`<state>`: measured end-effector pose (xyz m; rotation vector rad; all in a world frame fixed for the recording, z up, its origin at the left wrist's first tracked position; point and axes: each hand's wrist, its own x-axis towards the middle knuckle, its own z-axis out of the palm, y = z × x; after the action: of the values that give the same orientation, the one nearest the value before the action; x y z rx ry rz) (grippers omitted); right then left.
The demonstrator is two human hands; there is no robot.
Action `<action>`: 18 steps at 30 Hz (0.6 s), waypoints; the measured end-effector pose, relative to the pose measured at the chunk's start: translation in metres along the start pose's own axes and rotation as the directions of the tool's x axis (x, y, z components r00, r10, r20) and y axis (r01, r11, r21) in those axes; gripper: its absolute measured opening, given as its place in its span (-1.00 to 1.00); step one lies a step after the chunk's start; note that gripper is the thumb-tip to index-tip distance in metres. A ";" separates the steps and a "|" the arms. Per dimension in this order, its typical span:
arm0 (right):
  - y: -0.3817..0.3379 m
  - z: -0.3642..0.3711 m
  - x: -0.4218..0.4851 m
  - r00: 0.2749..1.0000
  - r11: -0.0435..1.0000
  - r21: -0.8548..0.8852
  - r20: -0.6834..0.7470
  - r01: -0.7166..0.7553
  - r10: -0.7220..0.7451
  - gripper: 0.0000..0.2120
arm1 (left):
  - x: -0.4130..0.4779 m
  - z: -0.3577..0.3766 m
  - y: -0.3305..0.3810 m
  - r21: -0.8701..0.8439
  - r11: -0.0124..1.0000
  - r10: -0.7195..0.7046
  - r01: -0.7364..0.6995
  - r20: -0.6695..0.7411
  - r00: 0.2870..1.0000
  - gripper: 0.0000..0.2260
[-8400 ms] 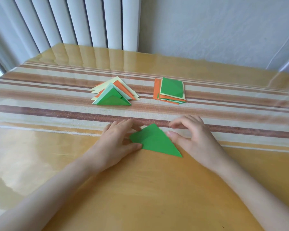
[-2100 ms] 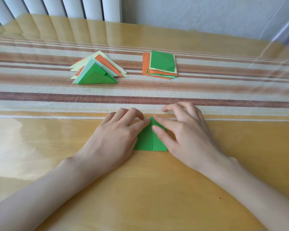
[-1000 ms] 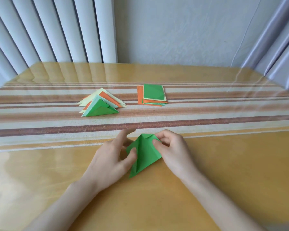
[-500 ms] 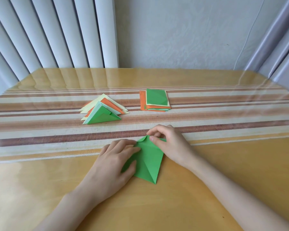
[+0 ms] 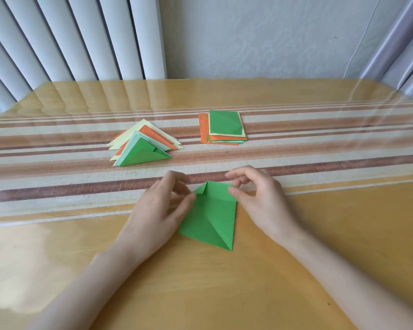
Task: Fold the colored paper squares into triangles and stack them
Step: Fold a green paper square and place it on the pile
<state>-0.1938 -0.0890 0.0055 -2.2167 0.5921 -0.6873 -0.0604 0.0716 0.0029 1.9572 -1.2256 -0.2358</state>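
The green folded paper piece (image 5: 209, 219) lies on the glossy wooden table (image 5: 320, 246) between my hands. My left hand (image 5: 160, 210) is loosely bent, its thumb touching the paper's left edge. My right hand (image 5: 265, 201) pinches the far right corner. Beyond my left hand sits the pile of folded orange, yellow and green paper triangles (image 5: 142, 148). Beyond my right hand is the stack of flat orange, yellow and green paper squares (image 5: 224, 128).

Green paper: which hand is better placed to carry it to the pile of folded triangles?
Left, probably. The pile of folded triangles lies far left on the table, on the side of the left hand, whose thumb touches the green paper. The right hand would have to cross over.
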 end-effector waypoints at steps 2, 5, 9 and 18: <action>-0.002 0.000 0.002 0.999 0.999 0.018 -0.003 0.037 -0.037 -0.74 | 0.009 -0.001 0.002 -0.022 0.999 -0.030 0.030 0.008 1.000 -0.79; -0.002 0.000 0.003 0.992 0.992 -0.008 -0.017 0.127 -0.127 -0.78 | 0.018 -0.001 0.001 0.056 0.998 -0.034 0.033 0.014 0.999 -0.81; 0.000 0.002 0.005 0.984 0.983 -0.066 -0.027 0.172 -0.174 -0.78 | 0.021 0.002 -0.007 0.110 0.994 0.004 -0.007 0.021 1.000 -0.93; 0.006 0.005 0.004 0.975 0.951 -0.218 0.058 0.221 -0.213 -0.90 | 0.021 0.002 -0.011 0.206 0.953 0.235 -0.224 -0.027 0.972 -0.94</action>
<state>-0.1887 -0.0924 -0.0013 -2.5250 0.4287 -0.7216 -0.0432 0.0559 -0.0010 1.9537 -1.4774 0.0599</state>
